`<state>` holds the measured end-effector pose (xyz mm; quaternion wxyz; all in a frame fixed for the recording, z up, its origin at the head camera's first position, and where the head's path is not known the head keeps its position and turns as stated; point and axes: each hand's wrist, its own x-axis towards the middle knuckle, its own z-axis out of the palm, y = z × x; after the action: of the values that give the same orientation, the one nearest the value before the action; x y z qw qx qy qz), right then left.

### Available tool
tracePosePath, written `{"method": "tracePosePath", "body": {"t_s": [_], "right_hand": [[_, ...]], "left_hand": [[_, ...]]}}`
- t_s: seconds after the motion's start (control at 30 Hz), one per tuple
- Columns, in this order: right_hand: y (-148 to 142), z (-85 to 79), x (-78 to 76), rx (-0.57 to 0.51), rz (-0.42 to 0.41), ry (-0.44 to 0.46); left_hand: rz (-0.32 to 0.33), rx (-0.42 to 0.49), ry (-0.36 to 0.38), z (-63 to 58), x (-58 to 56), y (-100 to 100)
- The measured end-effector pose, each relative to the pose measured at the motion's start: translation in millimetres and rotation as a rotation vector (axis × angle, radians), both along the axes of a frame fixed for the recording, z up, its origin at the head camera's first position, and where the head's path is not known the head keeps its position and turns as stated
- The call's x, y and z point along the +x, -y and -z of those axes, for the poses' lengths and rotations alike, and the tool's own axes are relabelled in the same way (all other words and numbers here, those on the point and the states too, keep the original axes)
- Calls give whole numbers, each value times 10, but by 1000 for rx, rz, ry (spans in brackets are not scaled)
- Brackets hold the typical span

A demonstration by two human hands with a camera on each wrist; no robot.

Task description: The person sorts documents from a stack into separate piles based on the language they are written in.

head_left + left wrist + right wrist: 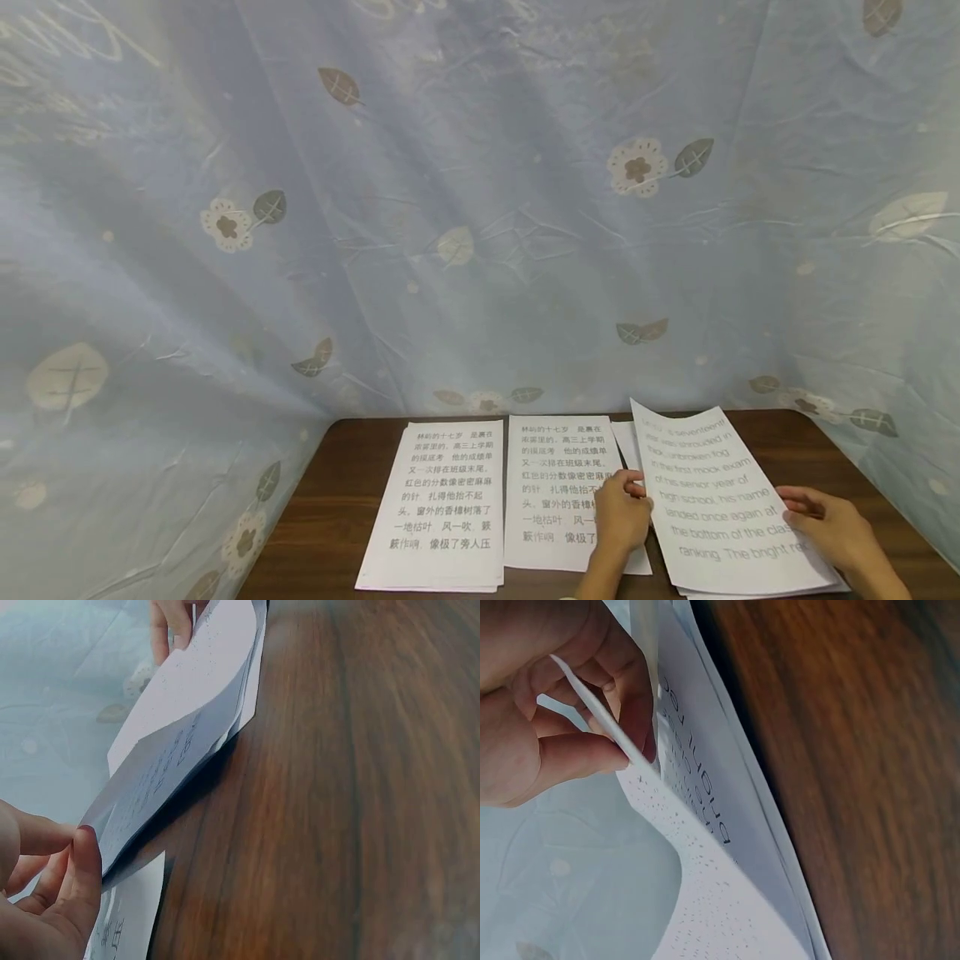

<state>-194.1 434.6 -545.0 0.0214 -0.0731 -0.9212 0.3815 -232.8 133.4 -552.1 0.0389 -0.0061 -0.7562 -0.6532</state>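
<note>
A printed sheet of paper (pixel 705 500) with large English text lies at the right of the table, its far corners lifted and its surface bowed. On its left edge, my left hand (pixel 623 512) pinches the paper between thumb and fingers; in the left wrist view that edge stands raised off the table. At the opposite edge my right hand (pixel 828 529) pinches the sheet (pixel 705 881), thumb on one face and fingertips on the other. Beneath it, the right wrist view shows more printed paper (pixel 761 825). My left forearm overlaps the middle stack of Chinese-text sheets (pixel 555 467).
Another stack of Chinese-text sheets (pixel 442 508) lies to the left, edges slightly uneven. A white paper corner (pixel 624 442) pokes out between the middle stack and the English sheet. Behind the dark wooden table (pixel 322 508) hangs a pale blue curtain (pixel 480 333) with leaf and flower prints.
</note>
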Motion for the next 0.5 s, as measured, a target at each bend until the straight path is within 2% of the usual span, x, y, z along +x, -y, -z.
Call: {"method": "tracePosePath", "body": {"t_s": [0.3, 0.5], "right_hand": [[-5, 27, 40, 55, 17, -30], [6, 19, 6, 136, 7, -58]], "left_hand": [[-17, -38, -13, -8, 28, -71], [-19, -65, -11, 11, 39, -77]]}}
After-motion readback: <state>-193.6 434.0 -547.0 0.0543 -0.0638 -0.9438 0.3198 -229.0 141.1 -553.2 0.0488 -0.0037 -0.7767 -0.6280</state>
